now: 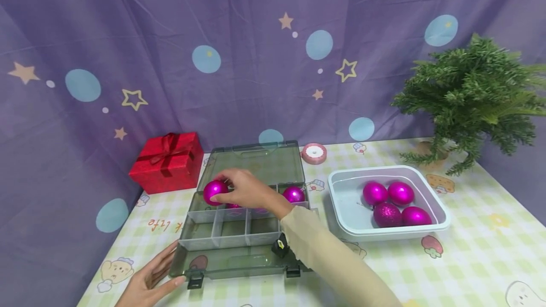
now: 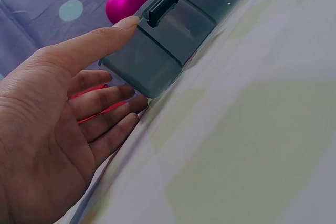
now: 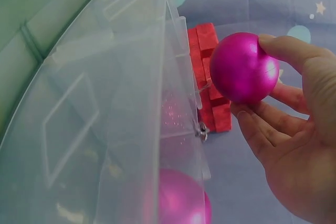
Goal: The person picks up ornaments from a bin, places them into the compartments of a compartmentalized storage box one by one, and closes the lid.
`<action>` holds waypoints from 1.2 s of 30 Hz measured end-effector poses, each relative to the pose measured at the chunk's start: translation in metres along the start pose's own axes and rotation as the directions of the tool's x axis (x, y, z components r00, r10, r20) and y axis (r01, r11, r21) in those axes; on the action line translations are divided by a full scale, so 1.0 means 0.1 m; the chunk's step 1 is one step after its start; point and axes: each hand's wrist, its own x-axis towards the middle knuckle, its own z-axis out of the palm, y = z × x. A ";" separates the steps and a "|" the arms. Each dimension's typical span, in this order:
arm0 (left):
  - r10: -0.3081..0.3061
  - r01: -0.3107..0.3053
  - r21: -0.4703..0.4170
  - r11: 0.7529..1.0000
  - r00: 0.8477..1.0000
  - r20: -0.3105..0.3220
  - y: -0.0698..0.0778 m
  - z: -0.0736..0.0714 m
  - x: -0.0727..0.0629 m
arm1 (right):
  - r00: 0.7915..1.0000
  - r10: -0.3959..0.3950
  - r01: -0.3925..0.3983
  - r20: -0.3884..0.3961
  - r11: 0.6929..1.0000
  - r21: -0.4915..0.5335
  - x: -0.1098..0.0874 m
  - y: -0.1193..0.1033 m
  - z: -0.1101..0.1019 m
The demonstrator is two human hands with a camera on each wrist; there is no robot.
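Observation:
My right hand [image 1: 247, 188] pinches a shiny magenta Christmas ball [image 1: 214, 192] between thumb and fingertips. It hangs over the back left compartment of a grey see-through divided box [image 1: 230, 238], whose lid [image 1: 256, 169] is laid back. In the right wrist view, the fingers wrap the side of the ball [image 3: 244, 66]. Another magenta ball [image 1: 293, 194] sits in the back right compartment, and a glittery one [image 1: 233, 206] shows partly beneath my hand. At the box's front left corner, my left hand [image 1: 147, 281] touches it with thumb and extended fingers.
On the right, a white tub [image 1: 345, 229] holds several magenta balls. Behind the box lies a pink ribbon roll [image 1: 314, 153]. A red gift box [image 1: 168, 165] stands at the back left and a small artificial pine tree [image 1: 465, 94] at the back right.

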 end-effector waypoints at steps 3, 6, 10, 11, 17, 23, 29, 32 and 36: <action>0.003 -0.003 0.002 1.000 1.000 -0.003 0.00 0.00 0.00 | 1.000 -0.007 0.007 -0.001 1.000 -0.022 0.04 -0.01 0.03; 0.002 -0.002 0.007 1.000 1.000 -0.005 0.00 0.00 0.00 | 1.000 -0.013 0.013 -0.001 0.999 -0.049 0.08 0.00 0.06; -0.013 0.013 0.021 1.000 1.000 -0.009 0.01 0.01 0.00 | 1.000 -0.001 0.001 0.001 0.999 -0.050 0.15 0.01 0.10; -0.013 0.014 0.024 1.000 1.000 -0.009 0.01 0.01 0.00 | 1.000 0.004 -0.004 0.000 0.999 -0.048 0.17 0.02 0.11; -0.017 0.018 0.029 0.999 1.000 -0.011 0.03 0.02 0.00 | 1.000 0.029 -0.029 0.009 0.998 -0.058 0.24 0.02 0.14; -0.011 0.012 0.036 0.999 1.000 -0.020 0.02 0.02 0.00 | 0.999 0.033 -0.032 0.018 0.998 -0.061 0.29 0.01 0.20; -0.002 0.003 0.048 0.999 1.000 -0.028 0.00 0.00 0.00 | 0.999 0.035 -0.033 0.029 0.997 -0.072 0.33 -0.01 0.25; -0.002 0.004 0.048 0.999 1.000 -0.025 0.00 0.00 0.01 | 0.998 0.050 -0.047 0.041 0.997 -0.066 0.33 0.00 0.25; -0.009 0.010 0.045 0.999 1.000 -0.018 0.00 0.01 0.01 | 0.996 0.072 -0.069 0.060 0.997 -0.047 0.30 0.01 0.19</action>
